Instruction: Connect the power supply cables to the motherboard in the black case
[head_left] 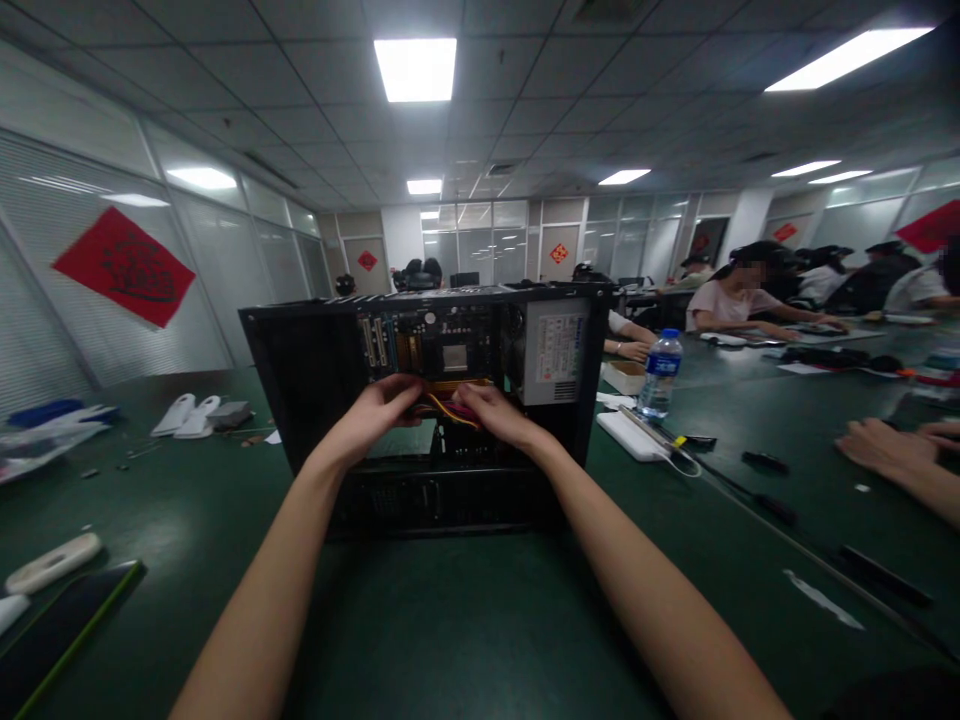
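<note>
A black computer case point(292, 385) stands on the table with its side facing me uncovered. Both my hands reach inside it, at a bundle of yellow, red and dark cables point(448, 408). My left hand point(384, 408) has thumb and fingers pinched at the bundle's left end. At the right end my right hand point(491, 412) has its fingers closed on the cables. Behind them is the motherboard point(431, 335), with memory slots at its left. A silver power supply point(553, 350) with a label fills the case's upper right. My fingertips are partly hidden among the cables.
Right of the case are a water bottle point(660, 375), a white power bank point(631, 436) and several dark cables. A phone point(64, 630) lies at the lower left. A co-worker's hands point(892, 445) rest on the table at the right; other people sit farther back.
</note>
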